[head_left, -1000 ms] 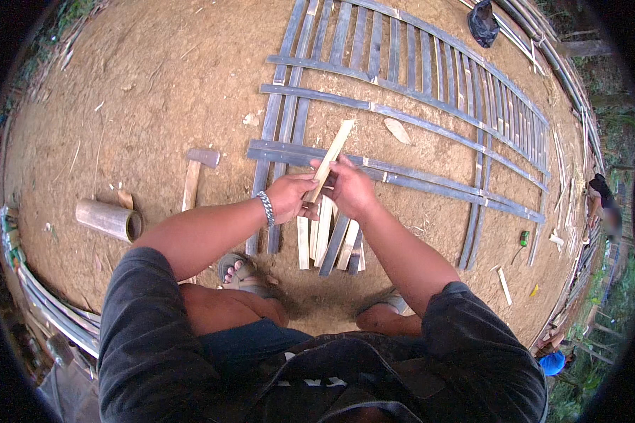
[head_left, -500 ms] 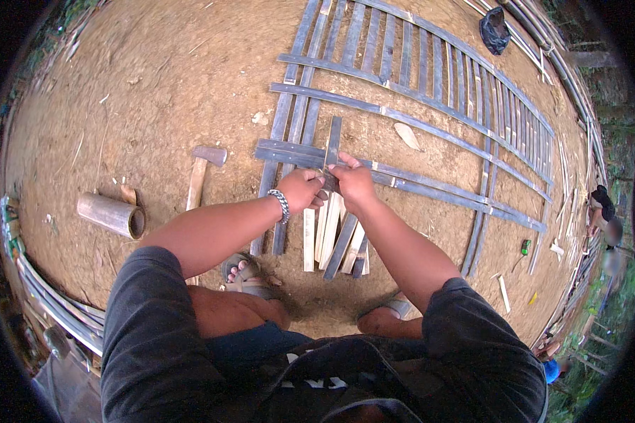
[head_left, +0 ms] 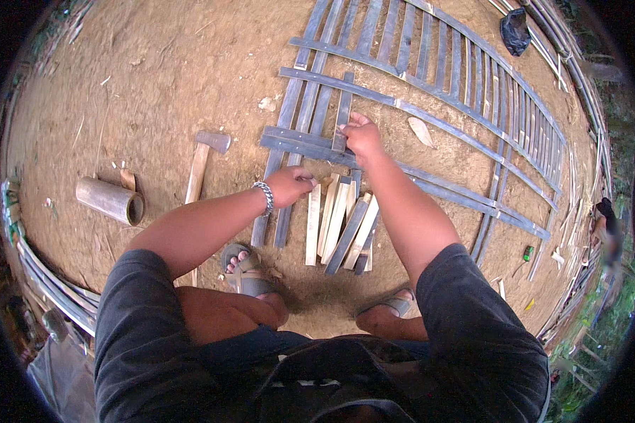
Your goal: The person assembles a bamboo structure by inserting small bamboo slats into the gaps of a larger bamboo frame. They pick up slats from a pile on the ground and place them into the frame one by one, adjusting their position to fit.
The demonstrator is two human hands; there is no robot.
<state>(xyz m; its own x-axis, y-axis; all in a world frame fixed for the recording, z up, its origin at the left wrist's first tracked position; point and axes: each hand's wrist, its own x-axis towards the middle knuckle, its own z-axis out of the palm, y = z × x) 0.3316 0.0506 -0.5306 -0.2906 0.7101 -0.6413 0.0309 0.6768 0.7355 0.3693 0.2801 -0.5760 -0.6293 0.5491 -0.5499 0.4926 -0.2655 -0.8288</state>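
Observation:
My right hand (head_left: 362, 138) is closed on a short dark bamboo slat (head_left: 344, 103), gripping its right edge. The slat lies lengthwise over the lattice's near rails, its lower end on the nearest one. My left hand (head_left: 291, 186) is lower and to the left, fingers curled together near the top of a pile of short bamboo slats (head_left: 346, 225). Whatever its fingertips may pinch is too small to make out. The pile shows pale and dark faces on the ground between my feet. The bamboo lattice (head_left: 346, 87) of dark strips spreads to the far right.
A hatchet (head_left: 197, 169) with a wooden handle lies on the dirt at the left, beyond it a thick bamboo tube (head_left: 109, 201). A black plastic bag (head_left: 515, 33) sits at the far right. A small green object (head_left: 528, 252) and long poles (head_left: 584, 92) lie to the right.
My hands have moved apart. The right hand has carried the slat up and away onto the lattice rails; my left hand has let go of it and shifted left beside the pile.

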